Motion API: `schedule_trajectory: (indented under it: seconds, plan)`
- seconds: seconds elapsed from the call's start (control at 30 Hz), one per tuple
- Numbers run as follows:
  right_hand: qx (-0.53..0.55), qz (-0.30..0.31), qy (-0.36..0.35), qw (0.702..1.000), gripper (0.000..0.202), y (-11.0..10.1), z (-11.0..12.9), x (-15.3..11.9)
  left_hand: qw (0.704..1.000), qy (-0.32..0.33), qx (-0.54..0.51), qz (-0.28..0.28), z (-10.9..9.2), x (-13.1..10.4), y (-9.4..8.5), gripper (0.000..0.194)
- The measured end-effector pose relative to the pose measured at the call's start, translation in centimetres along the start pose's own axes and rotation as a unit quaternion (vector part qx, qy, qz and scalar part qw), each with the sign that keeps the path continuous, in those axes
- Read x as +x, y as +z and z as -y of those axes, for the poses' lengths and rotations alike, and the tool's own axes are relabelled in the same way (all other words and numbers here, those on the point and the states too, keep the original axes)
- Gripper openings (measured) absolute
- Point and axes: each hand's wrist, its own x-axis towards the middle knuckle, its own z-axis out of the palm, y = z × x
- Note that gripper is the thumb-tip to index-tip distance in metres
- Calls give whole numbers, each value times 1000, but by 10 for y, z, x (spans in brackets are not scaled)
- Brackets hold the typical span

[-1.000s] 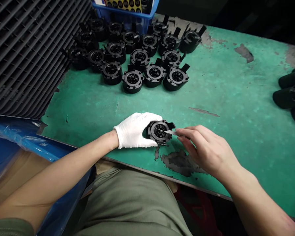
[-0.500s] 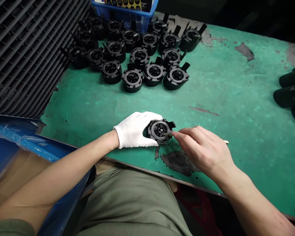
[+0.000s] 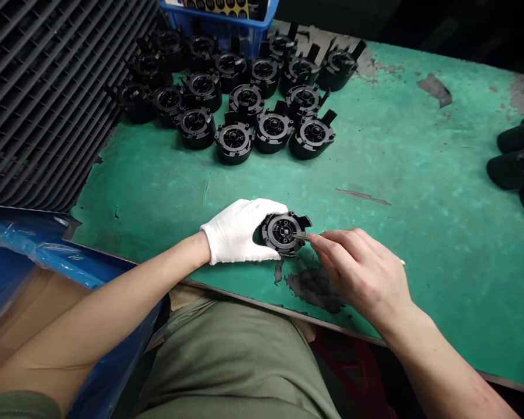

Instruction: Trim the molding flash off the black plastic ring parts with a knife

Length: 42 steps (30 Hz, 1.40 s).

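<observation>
In its white glove, my left hand [image 3: 242,230] is wrapped round a round black plastic housing [image 3: 269,240] near the table's front edge. The housing's ringed face with small holes points up, and a tab sticks out at its upper right. My right hand [image 3: 362,265], ungloved, pinches slim metal tweezers [image 3: 301,237]. Their tip is over the middle of the housing; whether it touches, I cannot tell. A pale end shows beyond the back of the hand. Anything held in the tip is too small to make out.
Several similar black housings [image 3: 234,139] stand in rows at the back, before a blue bin [image 3: 248,29] with label sheets. Black slatted trays [image 3: 48,87] rise at the left. Dark cylinders [image 3: 513,169] stand at the right edge. The green tabletop [image 3: 419,174] has worn patches.
My right hand and the tweezers have shifted slightly, the tip now nearer the housing's centre. My left hand and the housing stay in place.
</observation>
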Motion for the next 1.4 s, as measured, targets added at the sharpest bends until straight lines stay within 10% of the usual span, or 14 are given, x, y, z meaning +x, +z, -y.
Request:
schedule_trajectory:
  seconds: [0.4,0.53,0.63,0.93,1.4]
  plan:
    - [39,-4,13,999,35,-2,4,0,1000,-9,7,-23,-1,-4,4,94]
    - [82,11,6,997,35,0,4,-1,984,-122,32,-122,-22,-3,27,132]
    - [117,-30,52,991,38,-4,-2,2,973,-187,39,-128,-36,6,38,123]
    - [113,-9,81,990,30,-8,-19,7,997,11,-28,64,-8,-4,-14,79]
    - [75,32,-17,997,15,4,-8,26,997,-4,-82,-12,6,-11,9,102]
